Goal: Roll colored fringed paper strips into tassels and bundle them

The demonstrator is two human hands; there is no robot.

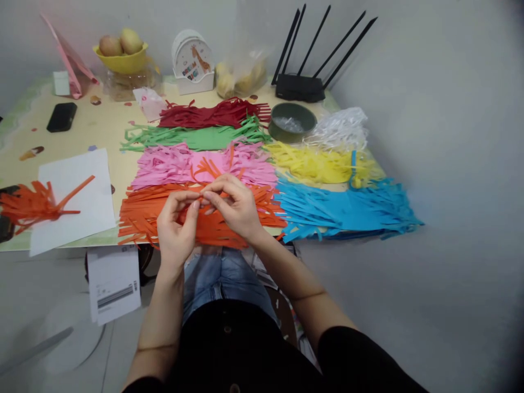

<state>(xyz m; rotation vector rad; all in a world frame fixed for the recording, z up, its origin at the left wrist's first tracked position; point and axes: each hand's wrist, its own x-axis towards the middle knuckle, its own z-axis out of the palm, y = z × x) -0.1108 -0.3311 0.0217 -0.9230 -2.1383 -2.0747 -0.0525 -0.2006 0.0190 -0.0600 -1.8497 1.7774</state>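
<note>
Both hands meet over a stack of orange fringed paper (139, 213) at the table's front edge. My left hand (179, 221) is closed, thumb and fingers pinching at a small orange piece. My right hand (234, 206) pinches at the same spot, its fingertips touching those of the left, with orange strips (208, 166) sticking up behind its fingers. What lies between the fingertips is mostly hidden. Pink fringed paper (164, 164) lies just beyond, then green (208, 138) and dark red (204, 115). Blue (360, 207) and yellow (315, 164) fringed paper lie to the right.
An orange tassel (36, 204) rests partly on white paper (77, 191) at left. A black phone (61, 117) lies behind. Farther back are a yellow fruit bowl (123, 61) and black router (300, 87). A dark green bowl (291, 123) stands beside white strips (341, 128).
</note>
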